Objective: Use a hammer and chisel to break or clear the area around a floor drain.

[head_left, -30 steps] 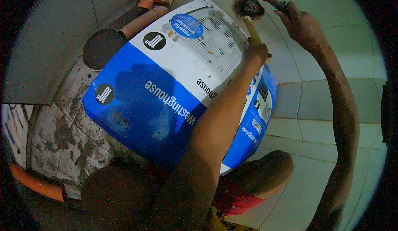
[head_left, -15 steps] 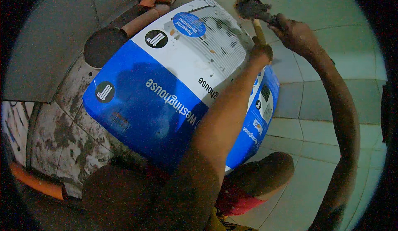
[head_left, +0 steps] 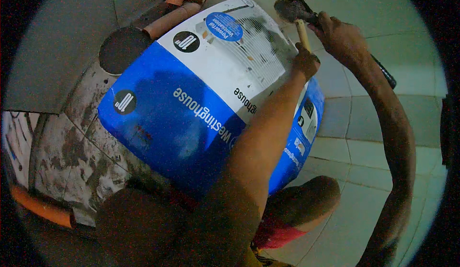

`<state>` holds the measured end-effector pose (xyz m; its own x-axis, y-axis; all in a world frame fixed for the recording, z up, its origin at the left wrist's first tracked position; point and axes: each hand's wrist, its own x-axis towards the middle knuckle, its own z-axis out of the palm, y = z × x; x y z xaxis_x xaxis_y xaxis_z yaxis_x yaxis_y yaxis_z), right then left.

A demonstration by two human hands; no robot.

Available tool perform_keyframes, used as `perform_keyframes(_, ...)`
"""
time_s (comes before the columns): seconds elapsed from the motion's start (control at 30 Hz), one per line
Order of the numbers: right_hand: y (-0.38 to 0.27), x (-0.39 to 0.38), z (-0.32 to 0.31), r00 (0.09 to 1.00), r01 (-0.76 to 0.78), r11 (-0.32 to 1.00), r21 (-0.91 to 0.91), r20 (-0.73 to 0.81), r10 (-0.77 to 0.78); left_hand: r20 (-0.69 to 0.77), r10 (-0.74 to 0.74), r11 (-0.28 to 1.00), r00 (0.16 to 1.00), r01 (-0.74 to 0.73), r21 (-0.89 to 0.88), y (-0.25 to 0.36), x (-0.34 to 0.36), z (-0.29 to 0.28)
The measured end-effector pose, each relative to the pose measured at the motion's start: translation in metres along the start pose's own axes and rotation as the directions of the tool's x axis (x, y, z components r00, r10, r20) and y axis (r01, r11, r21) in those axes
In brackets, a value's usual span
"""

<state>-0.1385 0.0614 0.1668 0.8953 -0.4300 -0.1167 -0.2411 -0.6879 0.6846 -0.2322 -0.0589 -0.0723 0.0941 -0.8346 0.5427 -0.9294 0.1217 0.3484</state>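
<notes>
Filling eleven o'clock, a blue-and-white box [head_left: 143, 87] lies beside the left hand [head_left: 306, 64], whose fingers clamp a yellowish rod [head_left: 303, 34] toward one; the right hand [head_left: 339, 36], near two, clenches its fingers round a hammer [head_left: 307, 15]. A glancing blow could hit the left hand.

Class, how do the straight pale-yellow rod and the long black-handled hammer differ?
The straight pale-yellow rod is light; the long black-handled hammer is dark. The rod shows less length than the hammer. The left hand holds the rod, the right hand the hammer. Both are hand-held.
</notes>
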Motion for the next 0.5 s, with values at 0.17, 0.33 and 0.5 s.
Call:
perform_keyframes(0.17,0.036,-0.050,0.036,0.999,0.035,0.997,-0.062,0.007,-0.035,0.069,0.163,0.986,0.984,-0.162,-0.023,0.037,-0.006,-0.051)
perform_keyframes(0.33,0.004,0.001,-0.001,0.985,-0.056,0.998,-0.010,-0.161,0.053,0.101,-0.002,0.998,0.995,0.009,-0.064,-0.027,0.005,-0.017)
perform_keyframes(0.5,0.023,-0.008,0.018,0.995,0.046,0.999,-0.029,-0.090,-0.048,0.105,0.107,0.988,0.989,-0.093,-0.127,-0.001,0.018,-0.009)
